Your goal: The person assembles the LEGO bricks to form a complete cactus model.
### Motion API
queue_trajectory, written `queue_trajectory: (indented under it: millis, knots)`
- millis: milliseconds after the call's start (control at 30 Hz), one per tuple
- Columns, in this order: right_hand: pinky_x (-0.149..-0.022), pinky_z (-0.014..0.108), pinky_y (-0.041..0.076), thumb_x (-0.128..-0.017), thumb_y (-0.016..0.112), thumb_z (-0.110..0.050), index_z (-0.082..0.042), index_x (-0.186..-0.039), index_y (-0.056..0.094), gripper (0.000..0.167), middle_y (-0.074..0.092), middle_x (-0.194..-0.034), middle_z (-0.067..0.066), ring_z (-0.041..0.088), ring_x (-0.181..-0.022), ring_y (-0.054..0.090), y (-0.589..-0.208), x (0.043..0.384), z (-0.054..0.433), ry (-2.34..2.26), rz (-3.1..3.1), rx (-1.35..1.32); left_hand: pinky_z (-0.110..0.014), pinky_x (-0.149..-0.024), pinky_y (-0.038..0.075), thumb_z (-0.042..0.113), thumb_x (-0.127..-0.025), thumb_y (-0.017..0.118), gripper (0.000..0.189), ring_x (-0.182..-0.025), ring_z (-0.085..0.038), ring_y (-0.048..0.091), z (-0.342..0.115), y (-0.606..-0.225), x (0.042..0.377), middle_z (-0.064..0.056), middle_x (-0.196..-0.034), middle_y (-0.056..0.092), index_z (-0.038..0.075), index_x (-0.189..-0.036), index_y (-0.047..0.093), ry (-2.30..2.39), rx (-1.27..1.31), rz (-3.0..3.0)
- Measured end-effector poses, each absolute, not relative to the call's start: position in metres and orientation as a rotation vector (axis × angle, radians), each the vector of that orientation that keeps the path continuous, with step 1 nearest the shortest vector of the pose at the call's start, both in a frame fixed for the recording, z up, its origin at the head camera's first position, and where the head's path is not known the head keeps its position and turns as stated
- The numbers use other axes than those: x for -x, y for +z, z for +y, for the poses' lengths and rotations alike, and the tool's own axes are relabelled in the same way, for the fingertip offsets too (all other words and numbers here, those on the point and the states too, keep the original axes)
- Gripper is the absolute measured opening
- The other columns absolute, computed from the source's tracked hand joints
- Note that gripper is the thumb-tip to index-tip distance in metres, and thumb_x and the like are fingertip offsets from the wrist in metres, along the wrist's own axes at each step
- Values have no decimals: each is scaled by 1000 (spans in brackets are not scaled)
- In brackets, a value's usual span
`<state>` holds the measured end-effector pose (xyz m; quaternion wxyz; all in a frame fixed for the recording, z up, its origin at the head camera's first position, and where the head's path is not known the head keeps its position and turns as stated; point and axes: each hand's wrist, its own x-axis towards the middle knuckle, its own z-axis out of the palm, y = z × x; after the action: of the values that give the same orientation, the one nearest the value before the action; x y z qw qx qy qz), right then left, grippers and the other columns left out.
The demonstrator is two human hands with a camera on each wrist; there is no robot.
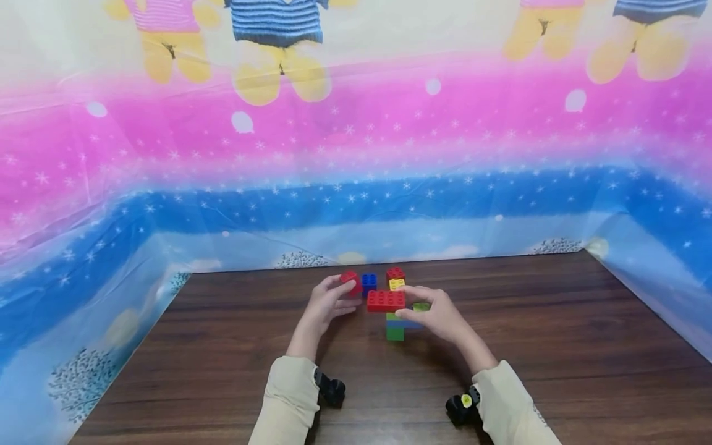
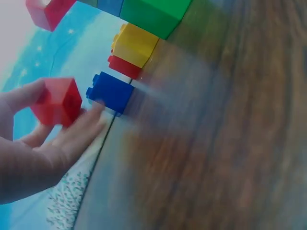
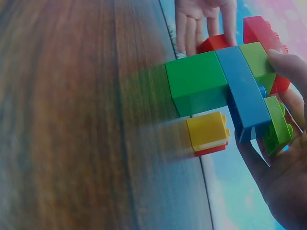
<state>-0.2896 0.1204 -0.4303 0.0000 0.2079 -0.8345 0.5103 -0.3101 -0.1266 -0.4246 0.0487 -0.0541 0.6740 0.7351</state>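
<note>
Okay so the dark green block (image 1: 395, 334) is my anchor for everything here. It stands on the brown wood-look worktop (image 1: 222, 377) and is the bottom piece of a little toy-brick build. A long blue brick (image 3: 243, 91) sits on top of it and sticks out past it to the right. Two lime bricks ride on that blue one: the left lime brick (image 3: 258, 62) right above the dark green block, the right lime brick (image 3: 276, 127) out to its right on the overhang.

Topping it all is a long red brick (image 1: 386, 303), above the dark green block and jutting out left of it. The right hand (image 1: 436, 312) has that brick's right end pinched between thumb and fingers. Can't tell if it's fully seated on the lime one underneath.

Left hand (image 1: 324, 304) is to the left of the dark green block, gripping a small red brick (image 2: 56, 103) up off the worktop, thumb on one side, the lower fingers spread out loosely. A dark blue brick (image 2: 111, 93) stands just beside those fingertips, behind and left of the dark green block; can't tell if they touch it.

Straight behind the dark green block there's a yellow brick (image 3: 207, 133), with another red brick (image 1: 395, 272) just past it. Way behind the lot hangs a pink-and-blue snowflake backdrop (image 1: 389, 198).
</note>
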Motion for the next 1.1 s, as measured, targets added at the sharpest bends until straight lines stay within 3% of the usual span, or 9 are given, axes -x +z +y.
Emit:
queue_trajectory:
  millis: [167, 367, 467, 633, 800, 933, 1100]
  knots:
    - [-108, 63, 36, -86, 74, -31, -12, -136, 57, 56, 61, -134, 13, 32, -127, 53, -430, 289, 119, 1617, -2623, -643, -44, -92, 55, 20, -95, 62, 41, -96, -30, 72, -125, -416, 306, -24, -126, 61, 5, -131, 50, 2210, 45, 2037]
    - [-107, 63, 38, -86, 73, -32, -12, -137, 56, 57, 60, -136, 13, 33, -127, 52, -431, 290, 119, 1615, -2625, -641, -48, -93, 54, 20, -95, 61, 36, -102, -39, 70, -126, -404, 300, -18, -115, 69, 7, -127, 52, 2226, -28, 2031]
    - [-107, 63, 37, -86, 73, -32, -13, -137, 56, 57, 59, -137, 13, 33, -129, 51, -431, 290, 119, 1628, -2630, -623, -48, -94, 53, 21, -97, 59, 36, -107, -39, 68, -129, -400, 299, -16, -118, 68, 8, -129, 50, 2228, -66, 2009]
    - [-107, 64, 37, -86, 73, -33, -14, -137, 56, 57, 58, -138, 13, 34, -131, 49, -433, 291, 119, 1624, -2638, -612, -47, -102, 49, 19, -98, 57, 38, -108, -30, 69, -134, -395, 297, -17, -129, 61, 8, -133, 47, 2226, -126, 1937]
    - [-107, 63, 37, -87, 73, -33, -14, -138, 56, 57, 59, -137, 13, 34, -130, 50, -434, 291, 120, 1634, -2636, -608, -53, -111, 39, 11, -96, 57, 34, -97, -15, 71, -138, -393, 297, -5, -115, 66, 5, -129, 48, 2224, -221, 1912]
    - [-107, 63, 37, -86, 73, -33, -14, -138, 56, 58, 59, -136, 13, 33, -129, 51, -434, 291, 120, 1657, -2634, -594, -56, -113, 33, 8, -96, 56, 30, -96, -11, 69, -140, -391, 295, -3, -113, 64, 3, -124, 49, 2222, -280, 1889]
    - [-107, 61, 38, -86, 73, -34, -16, -137, 57, 57, 59, -137, 12, 32, -129, 51, -435, 291, 120, 1682, -2635, -570, -51, -113, 37, 6, -94, 57, 21, -101, -11, 67, -139, -390, 294, -2, -111, 65, 6, -115, 53, 2183, -322, 1886]
